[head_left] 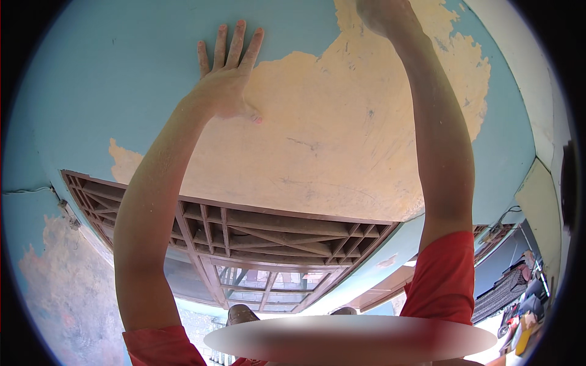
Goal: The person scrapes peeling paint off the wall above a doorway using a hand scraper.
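Left hand (227, 76) flat on blue wall (122, 79), fingers spread wide — right hand (381, 15) cropped, fingers unclear.

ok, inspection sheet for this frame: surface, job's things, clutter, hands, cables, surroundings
surface: blue painted wall overhead, with a large bare yellowish patch where the paint is gone.
job's things: no tool seen; the bare patch lies between the two hands.
clutter: nothing seen on the wall; bags and cloth items at lower right.
hands: left hand flat on the wall, fingers spread, at the patch's edge; right hand raised onto the patch at the top edge, fingers cut off from view.
cables: thin wire along the wall at left; another at right.
surroundings: brown lattice vent below the patch; red sleeves on both arms.
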Tool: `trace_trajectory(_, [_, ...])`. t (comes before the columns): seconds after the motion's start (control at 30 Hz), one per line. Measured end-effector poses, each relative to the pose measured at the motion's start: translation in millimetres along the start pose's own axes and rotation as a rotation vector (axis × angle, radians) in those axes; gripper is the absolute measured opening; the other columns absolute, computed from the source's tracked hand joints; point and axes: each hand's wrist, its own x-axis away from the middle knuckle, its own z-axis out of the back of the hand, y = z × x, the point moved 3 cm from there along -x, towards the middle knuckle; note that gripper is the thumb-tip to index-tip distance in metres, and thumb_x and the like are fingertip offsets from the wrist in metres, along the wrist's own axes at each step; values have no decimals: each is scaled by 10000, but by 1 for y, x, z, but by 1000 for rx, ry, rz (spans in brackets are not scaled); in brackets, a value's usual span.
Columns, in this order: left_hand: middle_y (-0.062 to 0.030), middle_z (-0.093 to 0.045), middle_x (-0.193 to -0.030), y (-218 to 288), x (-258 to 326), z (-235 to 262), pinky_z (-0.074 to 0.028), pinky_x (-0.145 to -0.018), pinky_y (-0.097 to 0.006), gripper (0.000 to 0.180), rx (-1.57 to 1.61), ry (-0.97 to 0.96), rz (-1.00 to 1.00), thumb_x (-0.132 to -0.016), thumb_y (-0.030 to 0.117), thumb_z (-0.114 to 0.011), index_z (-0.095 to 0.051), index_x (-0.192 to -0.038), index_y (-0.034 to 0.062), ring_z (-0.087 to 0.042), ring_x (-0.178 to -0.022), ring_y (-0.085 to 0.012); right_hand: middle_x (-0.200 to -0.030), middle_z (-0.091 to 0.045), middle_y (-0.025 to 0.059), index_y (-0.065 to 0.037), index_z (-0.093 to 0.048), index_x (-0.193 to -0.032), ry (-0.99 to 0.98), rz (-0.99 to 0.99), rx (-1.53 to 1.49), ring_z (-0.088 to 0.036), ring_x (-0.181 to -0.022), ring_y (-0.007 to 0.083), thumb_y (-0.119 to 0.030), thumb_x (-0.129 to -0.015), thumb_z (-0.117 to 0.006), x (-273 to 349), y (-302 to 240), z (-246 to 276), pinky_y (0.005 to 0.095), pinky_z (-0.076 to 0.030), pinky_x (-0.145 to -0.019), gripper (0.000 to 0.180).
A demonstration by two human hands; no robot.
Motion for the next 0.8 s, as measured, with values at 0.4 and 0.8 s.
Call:
trace_trajectory(0.4, [-156,168,-1713,5,3,7,25,-1229,-687,1563,-27,-75,8,-570,404,-994,124,-1648,223,165,-1566,-413,-1054,-718,258,38,-667,-1229,158,151,265,-719,-1024,370,-124,-1042,-499,-2,13,-12,471,-580,-892,299])
trace_trajectory(0.8, [-145,187,-1711,10,10,3,37,-1224,-691,1563,-11,-121,-9,-581,393,-990,142,-1645,215,178,-1564,-407,-1018,-689,187,-216,-696,-1272,388,304,207,-695,-998,371,-307,-1068,-481,10,32,-39,512,-549,-880,310])
